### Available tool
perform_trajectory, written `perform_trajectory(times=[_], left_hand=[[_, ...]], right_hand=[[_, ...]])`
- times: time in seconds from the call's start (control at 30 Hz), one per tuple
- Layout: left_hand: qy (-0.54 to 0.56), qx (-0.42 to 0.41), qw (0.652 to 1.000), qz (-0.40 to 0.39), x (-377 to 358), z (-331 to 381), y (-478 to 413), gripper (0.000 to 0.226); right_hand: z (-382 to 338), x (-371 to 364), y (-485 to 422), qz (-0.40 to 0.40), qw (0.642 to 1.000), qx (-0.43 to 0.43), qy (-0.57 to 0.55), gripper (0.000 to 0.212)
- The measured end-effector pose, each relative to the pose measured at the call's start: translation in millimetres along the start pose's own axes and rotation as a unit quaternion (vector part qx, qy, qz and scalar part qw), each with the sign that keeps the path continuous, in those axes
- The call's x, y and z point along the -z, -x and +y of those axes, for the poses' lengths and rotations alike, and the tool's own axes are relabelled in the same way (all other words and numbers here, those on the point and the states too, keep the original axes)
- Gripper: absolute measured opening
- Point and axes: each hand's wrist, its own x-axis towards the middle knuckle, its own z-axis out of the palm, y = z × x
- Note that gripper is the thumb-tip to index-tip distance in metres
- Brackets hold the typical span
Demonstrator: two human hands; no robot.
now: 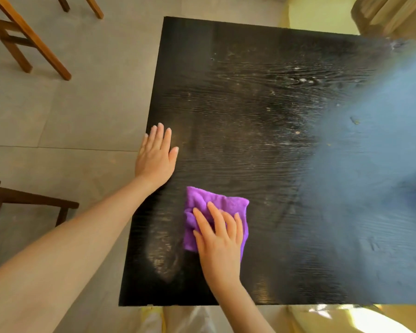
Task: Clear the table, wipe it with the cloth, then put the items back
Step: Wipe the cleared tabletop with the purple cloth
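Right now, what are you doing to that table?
A person is wiping the black table. The right hand presses flat on a purple cloth near the table's front left part. The left hand rests flat, fingers spread, on the left edge, not holding anything. Nothing else sits on the tabletop in view, so it looks already cleared and the items are not back yet. Pale smudges show farther back, and the right side is washed out by glare.
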Motion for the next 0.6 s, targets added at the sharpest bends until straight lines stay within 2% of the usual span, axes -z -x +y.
perform_trajectory(times=[0.2,0.3,0.6], left_hand=[[0.007,-0.055,0.998,0.002,-10,-13,78,0.068],[-0.008,-0.057,0.998,0.016,-17,-15,111,0.064],[-0.02,-0.049,0.998,0.024,-23,-12,124,0.062]], right_hand=[[2,6,-28,-0.057,0.998,0.016,0.022,0.044],[0,6,-72,-0.061,0.998,0.025,0.017,0.045],[-12,-17,-228,-0.094,0.992,0.086,0.015,0.04]])
